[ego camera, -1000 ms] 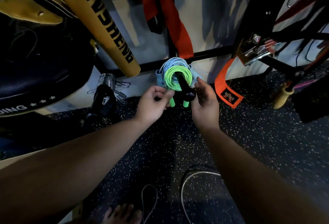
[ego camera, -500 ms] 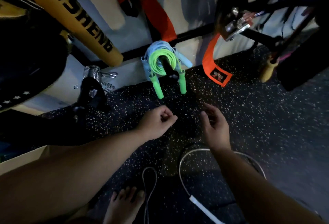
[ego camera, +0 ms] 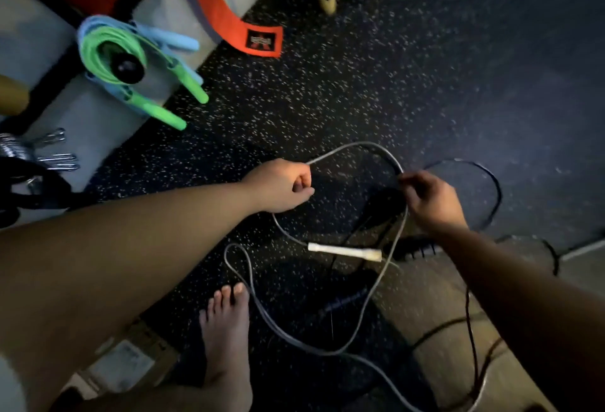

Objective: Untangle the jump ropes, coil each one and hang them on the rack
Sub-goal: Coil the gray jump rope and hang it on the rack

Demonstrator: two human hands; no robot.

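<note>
A coiled green jump rope [ego camera: 98, 51] and a coiled light blue jump rope [ego camera: 170, 40] hang together on a black rack peg [ego camera: 126, 68] at the upper left. A grey-white jump rope [ego camera: 357, 146] lies looped over the speckled floor, its white handle [ego camera: 343, 251] flat between my arms. My left hand [ego camera: 281, 185] is curled, with the grey rope's arc running from its knuckles. My right hand [ego camera: 425, 195] pinches the same rope at the arc's other end. A black jump rope [ego camera: 491, 179] loops past my right hand, tangled with the grey one; its handle [ego camera: 415, 249] lies beside my right forearm.
An orange strap [ego camera: 229, 22] hangs from the rack down to the floor. Metal spring clips [ego camera: 55, 156] sit at the left edge. My bare foot [ego camera: 226, 339] stands on the floor inside the grey rope's loops. A cardboard box [ego camera: 121, 362] lies at lower left.
My hands left the hung green rope, dropped to the floor and took hold of the grey rope. The view swung down and right, away from the rack.
</note>
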